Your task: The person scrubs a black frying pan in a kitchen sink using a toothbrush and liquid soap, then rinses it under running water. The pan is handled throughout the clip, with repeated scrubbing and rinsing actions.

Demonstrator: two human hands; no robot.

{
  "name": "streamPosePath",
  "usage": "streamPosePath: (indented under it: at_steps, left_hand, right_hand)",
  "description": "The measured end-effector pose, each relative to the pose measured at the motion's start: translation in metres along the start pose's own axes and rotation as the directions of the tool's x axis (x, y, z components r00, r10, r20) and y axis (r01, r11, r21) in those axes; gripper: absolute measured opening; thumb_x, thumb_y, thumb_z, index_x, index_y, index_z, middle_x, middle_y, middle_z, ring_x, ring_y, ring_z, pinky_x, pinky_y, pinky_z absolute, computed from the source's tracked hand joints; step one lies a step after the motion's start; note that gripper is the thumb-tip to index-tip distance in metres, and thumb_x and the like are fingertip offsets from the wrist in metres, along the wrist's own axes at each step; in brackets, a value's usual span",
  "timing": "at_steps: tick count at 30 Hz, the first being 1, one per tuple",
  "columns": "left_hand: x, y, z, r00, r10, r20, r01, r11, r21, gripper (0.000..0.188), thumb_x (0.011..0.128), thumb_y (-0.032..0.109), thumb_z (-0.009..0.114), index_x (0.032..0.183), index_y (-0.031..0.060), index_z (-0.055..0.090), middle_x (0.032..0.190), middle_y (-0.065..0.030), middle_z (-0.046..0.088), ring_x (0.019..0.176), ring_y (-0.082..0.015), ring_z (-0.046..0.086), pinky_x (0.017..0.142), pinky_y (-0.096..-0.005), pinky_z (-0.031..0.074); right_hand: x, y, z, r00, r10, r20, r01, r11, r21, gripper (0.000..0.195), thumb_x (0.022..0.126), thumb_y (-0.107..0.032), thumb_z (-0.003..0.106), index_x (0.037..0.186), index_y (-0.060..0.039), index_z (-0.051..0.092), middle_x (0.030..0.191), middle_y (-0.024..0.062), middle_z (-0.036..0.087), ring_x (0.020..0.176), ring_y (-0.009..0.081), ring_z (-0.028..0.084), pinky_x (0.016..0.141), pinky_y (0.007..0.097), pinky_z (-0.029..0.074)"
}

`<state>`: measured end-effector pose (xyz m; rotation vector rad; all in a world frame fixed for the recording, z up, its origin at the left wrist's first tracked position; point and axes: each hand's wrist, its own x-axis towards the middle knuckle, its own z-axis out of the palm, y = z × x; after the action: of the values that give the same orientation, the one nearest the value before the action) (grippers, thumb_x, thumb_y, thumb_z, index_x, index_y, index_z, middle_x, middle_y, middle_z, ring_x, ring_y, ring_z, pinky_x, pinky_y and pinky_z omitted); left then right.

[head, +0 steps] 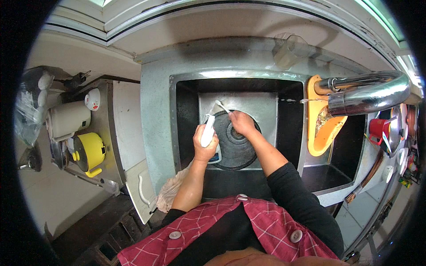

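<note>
My left hand (pixel 204 146) grips a white spray bottle (pixel 208 131) by its neck, with the sprayer head up and part of the bottle's body showing below the hand. In my right hand (pixel 242 123) is a white toothbrush (pixel 222 106), its head pointing to the upper left. Both hands are over a round dark lid or pan-like disc (pixel 234 151) with ringed ridges, which lies in the large basin of a stainless steel sink (pixel 239 75). The right hand hides part of the disc's middle.
A chrome faucet (pixel 369 99) reaches over an orange corner strainer (pixel 321 143) holding food scraps, on the right. Behind the sink stands a clear plastic cup (pixel 291 50). A beige cloth (pixel 174 189) hangs at the front left. A yellow pot (pixel 91 151) stands far left.
</note>
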<state>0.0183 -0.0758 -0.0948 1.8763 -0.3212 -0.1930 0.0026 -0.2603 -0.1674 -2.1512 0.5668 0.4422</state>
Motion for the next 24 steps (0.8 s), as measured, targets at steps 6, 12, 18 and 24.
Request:
streamPosePath:
  at_steps: [6, 12, 18, 24]
  left_hand:
    - [-0.011, 0.018, -0.002, 0.989, 0.145, 0.040, -0.150, 0.971, 0.184, 0.018, 0.070, -0.005, 0.059, 0.088, -0.0023, 0.058, 0.078, -0.0113, 0.056, 0.068, -0.0241, 0.059, 0.063, -0.0320, 0.048]
    - [-0.019, 0.043, -0.006, 0.979, 0.102, 0.177, -0.117, 0.990, 0.078, 0.025, 0.067, -0.001, 0.060, 0.091, -0.0006, 0.057, 0.082, -0.0128, 0.058, 0.078, -0.0276, 0.059, 0.073, -0.0355, 0.047]
    - [-0.031, 0.048, -0.009, 0.924, 0.131, 0.360, -0.152, 0.988, 0.030, 0.028, 0.063, -0.002, 0.058, 0.090, 0.0009, 0.056, 0.086, -0.0146, 0.060, 0.080, -0.0319, 0.058, 0.075, -0.0382, 0.047]
    - [-0.039, 0.045, 0.010, 0.893, 0.175, 0.415, -0.181, 0.983, -0.025, 0.027, 0.061, -0.001, 0.059, 0.088, 0.0004, 0.054, 0.083, -0.0161, 0.058, 0.078, -0.0346, 0.057, 0.072, -0.0396, 0.046]
  right_hand:
    - [-0.007, 0.005, 0.031, 0.983, -0.047, 0.177, 0.044, 0.999, 0.022, 0.045, 0.096, -0.042, 0.041, 0.091, -0.0062, 0.067, 0.093, 0.0211, 0.067, 0.090, 0.0410, 0.063, 0.080, 0.0514, 0.048]
    - [-0.022, 0.025, 0.042, 0.986, -0.006, 0.166, -0.014, 0.993, 0.121, 0.045, 0.095, -0.043, 0.043, 0.091, -0.0058, 0.068, 0.095, 0.0222, 0.067, 0.093, 0.0418, 0.063, 0.083, 0.0517, 0.048]
    - [-0.036, 0.037, 0.022, 0.995, 0.082, 0.062, -0.085, 0.996, 0.040, 0.045, 0.096, -0.041, 0.043, 0.087, -0.0042, 0.068, 0.089, 0.0210, 0.067, 0.089, 0.0406, 0.063, 0.080, 0.0486, 0.048]
    - [-0.061, 0.041, 0.004, 0.957, 0.283, -0.056, -0.284, 0.959, -0.010, 0.045, 0.097, -0.040, 0.042, 0.097, -0.0040, 0.068, 0.099, 0.0228, 0.066, 0.097, 0.0418, 0.062, 0.085, 0.0513, 0.048]
